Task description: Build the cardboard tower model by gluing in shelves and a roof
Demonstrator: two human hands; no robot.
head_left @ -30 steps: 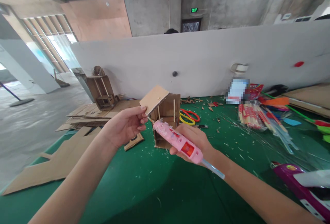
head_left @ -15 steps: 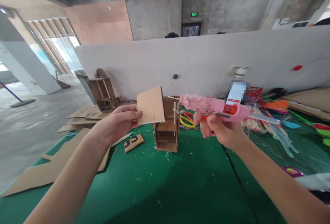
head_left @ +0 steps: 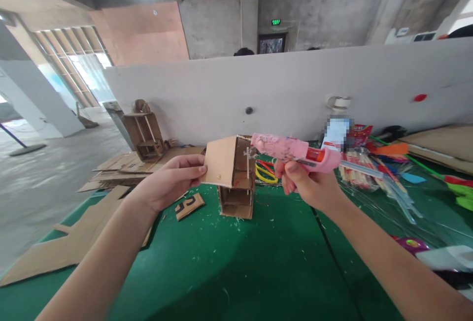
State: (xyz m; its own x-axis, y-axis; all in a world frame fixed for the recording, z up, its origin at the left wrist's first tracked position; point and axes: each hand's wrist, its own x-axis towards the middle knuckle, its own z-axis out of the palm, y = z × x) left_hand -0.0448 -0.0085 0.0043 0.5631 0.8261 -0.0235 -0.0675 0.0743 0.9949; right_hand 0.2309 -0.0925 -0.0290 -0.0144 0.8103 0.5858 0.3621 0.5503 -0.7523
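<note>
My left hand [head_left: 177, 177] pinches the left edge of a flat cardboard piece [head_left: 220, 160], which has a small glue blob near its bottom. Closed around the handle of a pink glue gun [head_left: 283, 147] is my right hand [head_left: 301, 178]. A clear glue stick [head_left: 360, 168] pokes out of the gun's back. The gun's nozzle meets or nearly meets the top right corner of the cardboard; I cannot tell whether they touch. Behind the piece stands a small cardboard structure [head_left: 236, 208] with shelves and a thin stick, its upper part partly hidden.
A taller cardboard model [head_left: 143, 134] stands at the back left among cardboard sheets. A printed scrap [head_left: 189, 206] lies left of the structure. Yellow-handled scissors [head_left: 266, 176] lie behind. At the right are a phone [head_left: 335, 134], bundled sticks and a purple item [head_left: 412, 244].
The cardboard piece has moved slightly right and down and has turned a little. The glue gun has shifted left, so its nozzle is now by the piece's top edge.
</note>
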